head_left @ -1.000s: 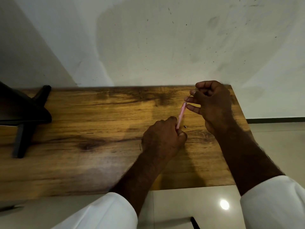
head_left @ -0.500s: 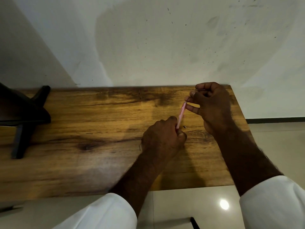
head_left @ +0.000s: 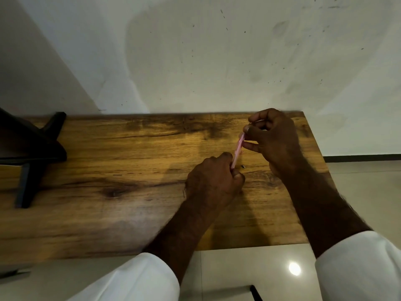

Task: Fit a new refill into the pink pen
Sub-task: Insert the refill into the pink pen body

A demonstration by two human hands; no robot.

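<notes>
Wooden table [head_left: 130, 170], pale wall [head_left: 217, 61]. Pink pen [head_left: 238, 149] tilted above it: left hand [head_left: 213, 181] curled round lower end, right hand [head_left: 275, 140] pinching top. Loose dark bit [head_left: 243, 166] nearby could roll away if knocked

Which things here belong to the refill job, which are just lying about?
Job: pink pen, gripped low by the left hand, pinched at its top by the right hand; small dark piece on the wooden table beside it, possibly a pen part.
Lying about: black stand at the left end.
</notes>
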